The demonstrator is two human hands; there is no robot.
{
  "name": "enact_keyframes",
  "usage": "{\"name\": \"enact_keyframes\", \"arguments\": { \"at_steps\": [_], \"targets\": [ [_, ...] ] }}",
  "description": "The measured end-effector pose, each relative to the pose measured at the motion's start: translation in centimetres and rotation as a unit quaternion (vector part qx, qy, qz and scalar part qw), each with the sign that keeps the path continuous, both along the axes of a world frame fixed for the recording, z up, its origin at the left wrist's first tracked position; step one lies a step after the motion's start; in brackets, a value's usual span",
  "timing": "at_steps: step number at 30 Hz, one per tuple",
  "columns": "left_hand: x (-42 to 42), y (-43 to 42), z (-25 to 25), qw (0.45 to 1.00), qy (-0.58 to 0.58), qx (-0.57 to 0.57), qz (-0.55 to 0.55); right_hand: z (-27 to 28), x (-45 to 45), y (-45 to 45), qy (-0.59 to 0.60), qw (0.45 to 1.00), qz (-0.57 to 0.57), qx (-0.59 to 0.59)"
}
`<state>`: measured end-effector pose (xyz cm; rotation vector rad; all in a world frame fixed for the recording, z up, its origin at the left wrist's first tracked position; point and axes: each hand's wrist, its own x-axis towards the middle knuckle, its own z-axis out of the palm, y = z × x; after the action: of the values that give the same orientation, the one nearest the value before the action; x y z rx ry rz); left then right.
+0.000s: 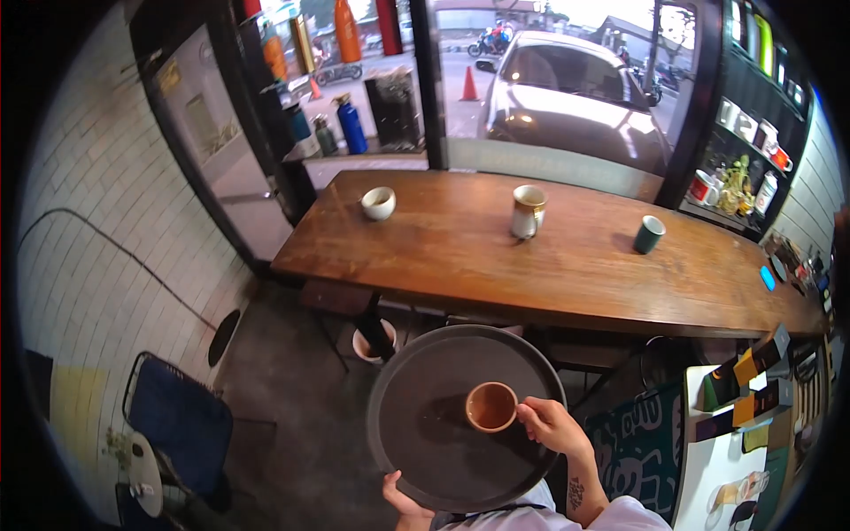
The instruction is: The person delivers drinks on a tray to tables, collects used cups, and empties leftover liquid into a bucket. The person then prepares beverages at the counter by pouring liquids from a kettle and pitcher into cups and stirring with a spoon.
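Observation:
A round dark tray point(416, 451) is held level by my left hand point(405, 503) at its lower left rim, with the fingers partly hidden under it. Over the tray's right half, my right hand point(551, 425) grips the side of a brown cup point(491, 408). On the wooden table point(425, 248) stand a small white cup point(379, 203) at the left, a tall white and brown mug point(529, 212) in the middle and a dark green cup point(649, 234) at the right.
Below the table's edge are a stool point(341, 299) and a white bucket point(372, 343). A blue chair point(180, 420) and a small round table point(143, 478) stand at the lower left. To the right, a white counter point(699, 478) holds boxes and glasses.

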<state>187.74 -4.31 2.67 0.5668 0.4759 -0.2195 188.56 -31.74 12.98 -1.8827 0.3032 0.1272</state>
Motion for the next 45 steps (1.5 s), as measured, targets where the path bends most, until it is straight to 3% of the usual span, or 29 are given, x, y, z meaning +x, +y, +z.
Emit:
{"name": "enact_keyframes", "arguments": {
  "at_steps": [6,9,12,15,18,23,25,28,30,32,34,36,40,45],
  "targets": [
    [-0.2,7.4,-1.0,0.989,0.037,0.027,0.139,-3.5,7.8,6.4,0.050,0.974,0.212,0.062],
    [1.1,10.9,-3.5,0.978,0.028,0.012,0.207,-6.5,12.6,9.7,0.076,0.929,0.319,0.172],
    [2.7,14.8,-6.2,0.950,0.074,0.091,0.290,-9.1,17.1,14.0,0.108,0.906,0.356,0.200],
    [6.0,18.2,-9.3,0.957,0.029,-0.010,0.289,-12.5,22.0,18.0,0.105,0.893,0.404,0.167],
    [9.3,21.4,-12.2,0.947,0.054,0.005,0.316,-16.7,26.9,21.7,0.143,0.876,0.411,0.206],
    [14.4,27.2,-18.5,0.949,0.041,-0.068,0.306,-22.6,33.5,27.4,0.151,0.866,0.419,0.226],
    [15.7,29.8,-21.9,0.951,0.045,-0.092,0.292,-24.7,35.9,29.2,0.173,0.875,0.367,0.263],
    [17.7,32.6,-26.6,0.949,0.083,-0.072,0.297,-28.9,39.1,30.7,0.179,0.903,0.316,0.228],
    [19.1,34.0,-29.6,0.936,0.111,-0.013,0.333,-33.0,41.3,31.5,0.186,0.906,0.310,0.221],
    [20.2,35.9,-32.8,0.934,0.147,-0.015,0.326,-36.9,42.9,32.3,0.186,0.934,0.210,0.222],
    [20.2,37.6,-36.5,0.929,0.180,-0.013,0.323,-41.7,44.1,33.0,0.213,0.924,0.165,0.271],
    [19.7,38.7,-40.4,0.927,0.191,-0.003,0.323,-46.2,45.0,34.8,0.177,0.925,0.022,0.334],
    [19.9,39.4,-43.7,0.920,0.245,0.010,0.305,-59.3,47.3,34.8,0.135,0.908,-0.083,0.387],
    [20.4,38.5,-46.8,0.910,0.273,-0.011,0.313,-69.7,52.1,33.4,0.139,0.917,-0.203,0.312]
  ]
}}
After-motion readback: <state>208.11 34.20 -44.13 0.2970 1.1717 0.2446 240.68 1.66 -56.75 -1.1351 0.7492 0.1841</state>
